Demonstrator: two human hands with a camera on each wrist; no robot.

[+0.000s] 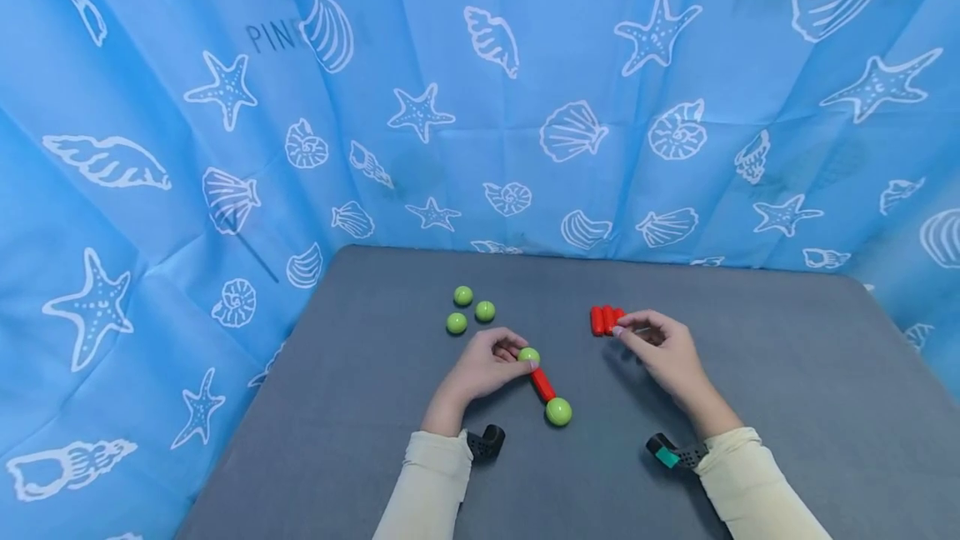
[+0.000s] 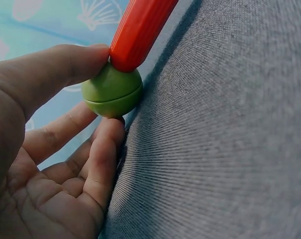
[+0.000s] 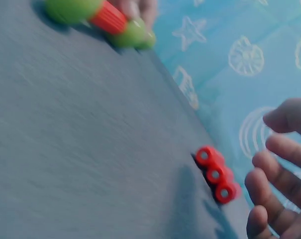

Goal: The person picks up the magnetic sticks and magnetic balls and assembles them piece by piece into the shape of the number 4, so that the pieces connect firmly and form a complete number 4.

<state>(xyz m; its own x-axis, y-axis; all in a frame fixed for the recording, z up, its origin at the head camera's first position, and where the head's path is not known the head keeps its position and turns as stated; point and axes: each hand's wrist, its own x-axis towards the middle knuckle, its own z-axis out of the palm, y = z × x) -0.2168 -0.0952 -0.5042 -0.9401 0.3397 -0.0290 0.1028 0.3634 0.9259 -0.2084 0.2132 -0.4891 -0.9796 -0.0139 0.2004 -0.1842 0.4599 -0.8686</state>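
Note:
My left hand [image 1: 483, 367] pinches a grooved green ball [image 2: 113, 92] between thumb and fingers. A ribbed red rod [image 1: 543, 385] joins that ball to a second green ball [image 1: 558, 412], which is nearer to me on the table. Over to the right, my right hand [image 1: 670, 354] is held just above the table, fingers loosely bent with nothing in them. Its fingertips are close by a row of three red rods [image 1: 597, 321], overlapping the rightmost in the head view. The right wrist view shows the round ends of these rods [image 3: 216, 174], each with a pale centre.
Three loose green balls [image 1: 457, 323] lie in a cluster beyond my left hand. The grey tabletop [image 1: 592, 482] reaches back to a blue curtain [image 1: 487, 98] printed with white shells and starfish. Each wrist wears a black strap device [image 1: 486, 442].

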